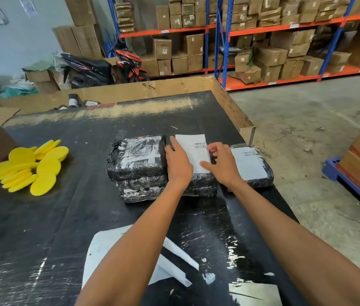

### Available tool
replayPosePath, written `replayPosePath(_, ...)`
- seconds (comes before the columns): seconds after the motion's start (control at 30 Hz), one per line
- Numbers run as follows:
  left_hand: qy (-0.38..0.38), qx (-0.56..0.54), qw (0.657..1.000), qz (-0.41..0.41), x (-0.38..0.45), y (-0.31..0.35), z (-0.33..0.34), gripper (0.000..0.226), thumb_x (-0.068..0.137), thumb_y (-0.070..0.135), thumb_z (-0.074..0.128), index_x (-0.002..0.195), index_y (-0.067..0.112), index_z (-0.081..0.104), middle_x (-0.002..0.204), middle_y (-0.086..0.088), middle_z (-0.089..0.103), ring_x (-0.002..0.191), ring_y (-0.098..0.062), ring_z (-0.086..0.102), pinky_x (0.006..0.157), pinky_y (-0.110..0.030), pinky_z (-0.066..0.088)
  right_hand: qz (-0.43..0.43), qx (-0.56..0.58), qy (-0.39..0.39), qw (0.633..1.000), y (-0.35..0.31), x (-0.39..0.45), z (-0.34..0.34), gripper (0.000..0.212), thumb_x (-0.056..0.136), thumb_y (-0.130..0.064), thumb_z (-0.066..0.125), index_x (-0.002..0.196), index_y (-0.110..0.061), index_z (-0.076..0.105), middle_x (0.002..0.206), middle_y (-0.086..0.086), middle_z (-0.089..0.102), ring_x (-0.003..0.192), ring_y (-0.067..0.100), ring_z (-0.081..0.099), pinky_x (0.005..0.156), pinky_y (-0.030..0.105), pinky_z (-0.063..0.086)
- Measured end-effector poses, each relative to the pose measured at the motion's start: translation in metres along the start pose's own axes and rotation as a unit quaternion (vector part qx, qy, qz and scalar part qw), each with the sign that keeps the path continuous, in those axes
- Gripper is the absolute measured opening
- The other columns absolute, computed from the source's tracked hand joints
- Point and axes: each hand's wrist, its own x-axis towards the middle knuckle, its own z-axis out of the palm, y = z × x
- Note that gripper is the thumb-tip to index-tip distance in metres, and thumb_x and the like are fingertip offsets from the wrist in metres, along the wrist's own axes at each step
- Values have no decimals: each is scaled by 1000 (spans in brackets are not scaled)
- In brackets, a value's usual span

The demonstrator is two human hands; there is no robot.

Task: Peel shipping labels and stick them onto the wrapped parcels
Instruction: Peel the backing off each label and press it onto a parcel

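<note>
Loose label sheets (108, 246) lie nearest on table (42, 228); beyond, left hand (178, 162) and right hand (222, 164), fingers spread flat, nothing pinched, press shipping label (193, 149) onto middle wrapped parcel (201, 182), long axis pointing away.

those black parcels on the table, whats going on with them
A person is pressing a white shipping label flat onto a black wrapped parcel, left hand on its left edge, right hand on its right. The parcels beside it already carry labels. Peeled backing sheets lie nearer the person.
</note>
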Motion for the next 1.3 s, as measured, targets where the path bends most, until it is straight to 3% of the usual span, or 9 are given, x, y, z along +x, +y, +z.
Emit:
replayPosePath(0.1,-8,16,996,84,2,-4,-1,70,88,-16,51,152,4,31,149,-18,39,133,-34,43,102,-38,41,-71,-66,-15,995,10,7,0,11,91,-18,70,99,-25,72,114,-5,67,113,18,56,98,36,44)
replayPosePath(0.2,-84,110,979,150,16,-10,5,45,97,-5,41,140,5,53,144,-17,51,139,-37,41,115,-45,32,-81,-124,-40,988,16,17,-4,24,99,-22,56,109,-31,75,123,-10,71,128,21,51,109,46,38)
replayPosePath(0.47,-163,188,964,90,53,-7,11,53,109,31,25,157,9,21,167,-9,13,155,-29,4,124,-53,3,-67,-248,-132,957,23,59,-1,42,107,-35,34,148,-33,47,159,-14,39,152,23,25,120,47,23)
replayPosePath(0.67,-135,165,977,22,62,-6,9,50,109,25,26,149,-4,30,155,-24,32,145,-37,25,118,-44,15,-35,-276,-172,945,23,75,2,50,107,-39,28,155,-27,33,163,-6,31,149,23,29,119,48,26)
replayPosePath(0.8,-122,144,982,-23,61,-5,9,43,109,22,28,137,-8,40,146,-28,39,135,-42,36,111,-44,23,31,-197,-166,966,23,71,5,54,107,-39,27,158,-22,26,164,4,26,147,30,31,117,48,30)
replayPosePath(0.9,-148,109,982,-34,59,-4,7,55,109,24,26,153,-7,16,163,-27,9,152,-41,6,122,-45,10,116,-128,-115,978,20,65,4,60,107,-40,33,157,-7,25,159,20,32,145,36,34,114,45,32)
replayPosePath(0.97,-144,96,985,-18,53,-3,8,61,109,26,25,157,-2,1,166,-20,-11,153,-36,-12,124,-45,1,162,-117,-107,974,15,59,1,59,106,-42,34,145,1,41,148,24,46,134,39,46,106,42,40)
replayPosePath(1.17,-157,169,973,23,26,-10,18,64,108,40,19,160,7,1,168,-10,-10,154,-29,-13,125,-45,-1,262,30,-84,961,7,49,7,64,101,-48,44,144,-1,46,143,17,53,128,35,53,104,39,45)
replayPosePath(1.3,-143,119,982,19,20,-10,12,64,108,41,17,160,8,0,168,-9,-10,154,-28,-14,123,-43,-6,292,187,-27,937,-2,42,15,79,77,-60,62,135,-7,53,126,10,65,111,30,63,99,46,53)
